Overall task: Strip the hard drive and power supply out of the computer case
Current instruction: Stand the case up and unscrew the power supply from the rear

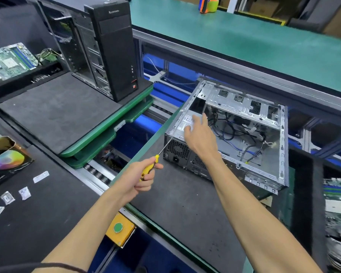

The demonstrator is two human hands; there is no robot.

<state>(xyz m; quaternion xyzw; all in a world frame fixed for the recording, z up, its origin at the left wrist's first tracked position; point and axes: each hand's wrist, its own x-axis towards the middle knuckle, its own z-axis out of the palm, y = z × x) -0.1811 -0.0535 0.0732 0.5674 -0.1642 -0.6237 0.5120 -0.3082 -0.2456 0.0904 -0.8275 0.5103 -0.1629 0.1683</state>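
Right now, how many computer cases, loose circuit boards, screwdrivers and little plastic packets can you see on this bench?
Computer cases: 3, the open case under the hands, the black tower, the bare frame beside it
Circuit boards: 2, far left, right edge
Screwdrivers: 1, yellow-handled
Plastic packets: 4, near
Total: 10

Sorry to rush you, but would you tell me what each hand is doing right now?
Left hand: holds the yellow screwdriver, its tip at the computer case corner.
Right hand: open, fingers spread over the power supply.
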